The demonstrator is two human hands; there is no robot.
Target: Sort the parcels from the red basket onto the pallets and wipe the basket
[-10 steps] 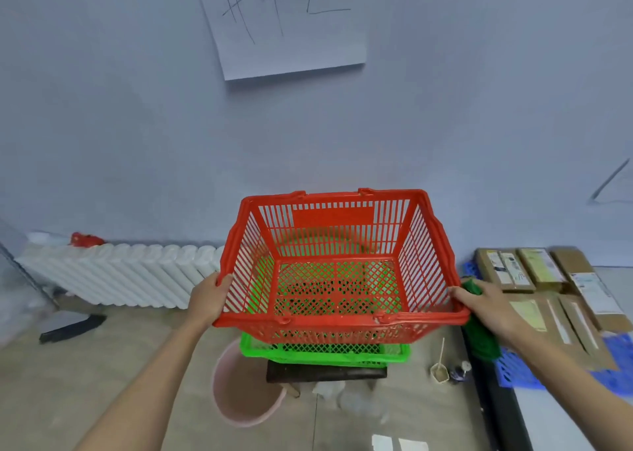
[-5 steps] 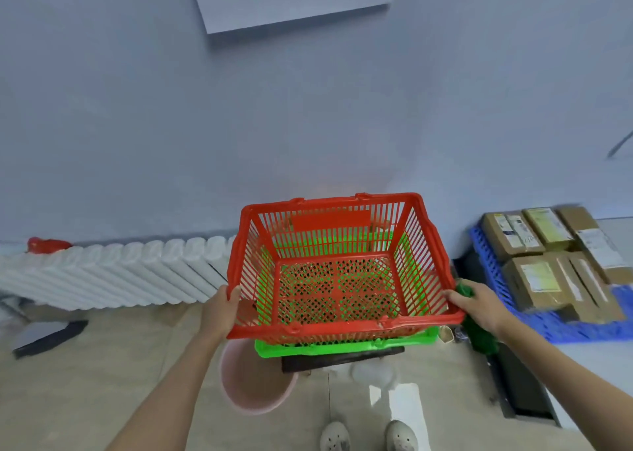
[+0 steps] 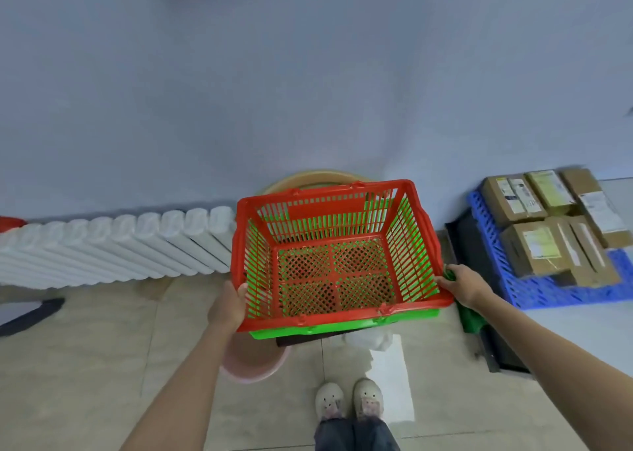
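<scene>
An empty red basket [image 3: 342, 195] sits nested in a green basket [image 3: 342, 327] on a dark stand. My left hand [image 3: 227, 305] grips the red basket's left rim near the front corner. My right hand [image 3: 462, 284] grips the right rim and also holds a green cloth [image 3: 471, 317] that hangs below it. Several brown cardboard parcels [image 3: 541, 241] with labels lie on a blue pallet [image 3: 520, 293] at the right.
A white radiator [image 3: 113, 248] lies along the wall at the left. A pink bucket [image 3: 251, 365] stands under the baskets' left side, and a tan basin [image 3: 318, 178] shows behind them. A black frame [image 3: 479, 262] lies beside the pallet. My shoes [image 3: 349, 399] are on the tiled floor.
The red basket has come down onto the green basket, both hands still on its rims. My view has tilted down, so the wall paper is gone and my shoes show.
</scene>
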